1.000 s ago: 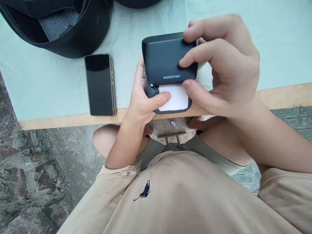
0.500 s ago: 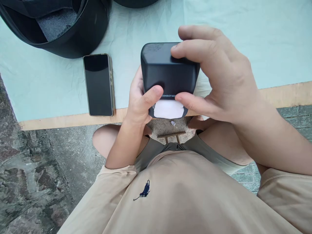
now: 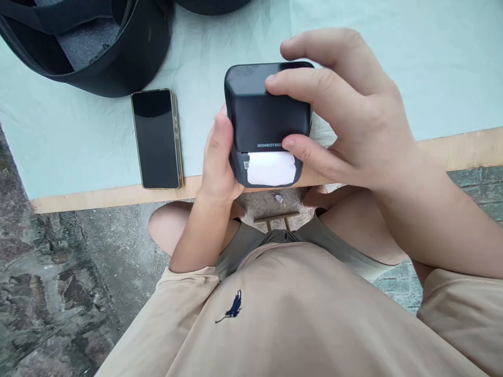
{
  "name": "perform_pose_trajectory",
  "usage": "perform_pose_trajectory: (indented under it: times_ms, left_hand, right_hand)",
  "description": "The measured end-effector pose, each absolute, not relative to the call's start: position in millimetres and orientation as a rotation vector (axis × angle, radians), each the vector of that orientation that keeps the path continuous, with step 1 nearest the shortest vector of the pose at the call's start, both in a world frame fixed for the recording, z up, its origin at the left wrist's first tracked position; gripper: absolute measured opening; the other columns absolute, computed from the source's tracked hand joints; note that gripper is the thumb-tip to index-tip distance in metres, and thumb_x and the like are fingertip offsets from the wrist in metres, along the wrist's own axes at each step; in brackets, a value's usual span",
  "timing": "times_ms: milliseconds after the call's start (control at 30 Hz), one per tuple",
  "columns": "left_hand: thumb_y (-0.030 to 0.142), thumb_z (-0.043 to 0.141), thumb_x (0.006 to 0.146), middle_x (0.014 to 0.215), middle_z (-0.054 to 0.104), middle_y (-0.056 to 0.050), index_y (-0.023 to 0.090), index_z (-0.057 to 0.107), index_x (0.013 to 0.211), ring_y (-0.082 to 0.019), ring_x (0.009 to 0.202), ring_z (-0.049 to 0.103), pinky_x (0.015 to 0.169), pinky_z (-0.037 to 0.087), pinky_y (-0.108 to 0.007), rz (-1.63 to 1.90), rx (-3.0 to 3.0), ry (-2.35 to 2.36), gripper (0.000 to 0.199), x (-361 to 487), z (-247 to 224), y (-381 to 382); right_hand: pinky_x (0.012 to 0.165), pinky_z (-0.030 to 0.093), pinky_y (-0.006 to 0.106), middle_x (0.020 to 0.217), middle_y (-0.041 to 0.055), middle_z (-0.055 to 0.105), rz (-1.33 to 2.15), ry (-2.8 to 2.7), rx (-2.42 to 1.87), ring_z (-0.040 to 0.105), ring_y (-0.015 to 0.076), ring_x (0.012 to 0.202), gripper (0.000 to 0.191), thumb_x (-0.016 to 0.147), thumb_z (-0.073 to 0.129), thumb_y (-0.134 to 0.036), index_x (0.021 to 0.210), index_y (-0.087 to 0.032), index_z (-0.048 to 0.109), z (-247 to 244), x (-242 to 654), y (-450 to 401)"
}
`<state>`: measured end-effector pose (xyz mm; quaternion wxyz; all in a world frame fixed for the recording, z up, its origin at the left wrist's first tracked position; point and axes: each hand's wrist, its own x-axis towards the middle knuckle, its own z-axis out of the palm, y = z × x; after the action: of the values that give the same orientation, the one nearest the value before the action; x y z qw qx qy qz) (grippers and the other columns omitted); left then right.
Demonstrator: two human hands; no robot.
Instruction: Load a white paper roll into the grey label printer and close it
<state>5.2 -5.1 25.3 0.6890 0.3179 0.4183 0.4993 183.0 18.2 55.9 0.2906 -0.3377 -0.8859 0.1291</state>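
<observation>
Now printer [image 3: 271, 123] between 2 hands [image 3: 222, 157].

- The single camera sits on the person's head, facing forward and steeply down.
- The shirt [image 3: 298, 314] fills the lower centre at close range.
- The left hand [image 3: 220, 157] and right hand [image 3: 353, 115] appear near, above centre and upper right.

There were two hands [image 3: 220, 162], one black box [image 3: 271, 118], one white paper [image 3: 271, 168], one phone [image 3: 154, 141], one table [image 3: 463, 149], one little white scrap [image 3: 279, 199] and two big black things [image 3: 135, 63].
</observation>
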Motion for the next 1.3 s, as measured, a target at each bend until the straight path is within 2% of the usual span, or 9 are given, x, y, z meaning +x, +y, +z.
perform_pose_trajectory:
  times_ms: [100,333,467,600,800,1000,1167,1233,1300]
  left_hand:
    - [0.052,0.028,0.093,0.122,0.061,-0.001,0.024,0.063,0.103,-0.025,0.137,0.041,0.11,0.043,-0.043,1.175,0.63,0.753,0.046,6,24,-3]
    - [0.059,0.032,0.09,0.122,0.065,0.004,0.031,0.061,0.113,-0.022,0.148,0.017,0.119,0.031,-0.038,1.174,0.691,0.83,0.046,4,12,-1]
    - [0.059,0.034,0.09,0.123,0.065,0.003,0.029,0.059,0.117,-0.024,0.146,0.024,0.119,0.03,-0.042,1.199,0.699,0.839,0.048,4,13,0]
    - [0.051,0.038,0.092,0.111,0.07,0.002,0.027,0.064,0.112,-0.028,0.139,0.036,0.118,0.032,-0.042,1.219,0.674,0.752,0.041,2,11,2]
    - [0.049,0.045,0.089,0.105,0.071,0.004,0.027,0.065,0.099,-0.029,0.14,0.033,0.116,0.035,-0.043,1.226,0.693,0.809,0.032,-2,7,2]
    - [0.053,0.04,0.09,0.112,0.068,-0.001,0.022,0.065,0.097,-0.028,0.143,0.03,0.118,0.034,-0.041,1.195,0.663,0.806,0.041,4,18,2]
    - [0.042,0.03,0.093,0.108,0.064,0.001,0.02,0.063,0.097,-0.023,0.145,0.026,0.12,0.029,-0.04,1.329,0.661,0.835,0.04,7,22,-4]
    - [0.041,0.034,0.092,0.104,0.065,0.001,0.021,0.063,0.097,-0.022,0.146,0.026,0.12,0.029,-0.04,1.324,0.68,0.827,0.035,5,19,-5]
    - [0.044,0.043,0.088,0.105,0.066,0.0,0.022,0.062,0.102,-0.025,0.146,0.026,0.119,0.033,-0.041,1.232,0.709,0.79,0.032,3,15,-4]
  right_hand:
    - [0.11,0.042,0.032,0.135,0.0134,0.048,0.304,-2.358,-0.892,0.047,0.0187,0.128,0.047,0.089,0.044,-0.036,0.129,-0.012,0.049,54,183,19]
    - [0.112,0.041,0.031,0.143,0.0088,0.044,0.411,-2.355,-0.952,0.043,0.0173,0.134,0.05,0.089,0.045,-0.04,0.134,-0.018,0.043,56,185,17]
    - [0.112,0.04,0.031,0.145,0.0091,0.04,0.435,-2.377,-0.995,0.039,0.0197,0.138,0.054,0.088,0.046,-0.043,0.136,-0.019,0.039,55,184,16]
    - [0.114,0.04,0.033,0.146,0.0101,0.04,0.439,-2.382,-0.991,0.04,0.0222,0.137,0.055,0.087,0.049,-0.044,0.135,-0.019,0.041,57,183,15]
    - [0.112,0.041,0.034,0.144,0.0166,0.042,0.384,-2.402,-0.936,0.041,0.022,0.136,0.064,0.085,0.052,-0.049,0.135,-0.012,0.042,58,184,15]
    - [0.112,0.041,0.035,0.143,0.0136,0.044,0.412,-2.402,-0.918,0.044,0.0216,0.134,0.065,0.082,0.056,-0.049,0.135,-0.014,0.042,63,184,17]
    - [0.103,0.048,0.032,0.126,0.0066,0.056,0.367,-2.289,-0.948,0.052,0.0208,0.12,0.048,0.083,0.051,-0.046,0.119,-0.014,0.054,74,184,22]
    - [0.096,0.05,0.036,0.108,0.0021,0.063,0.328,-2.201,-1.034,0.059,0.0208,0.105,0.043,0.084,0.047,-0.05,0.111,-0.018,0.057,75,184,24]
    - [0.095,0.048,0.036,0.085,-0.0026,0.063,0.567,-1.977,-1.13,0.061,0.0194,0.096,0.037,0.085,0.046,-0.054,0.1,-0.023,0.059,75,182,24]
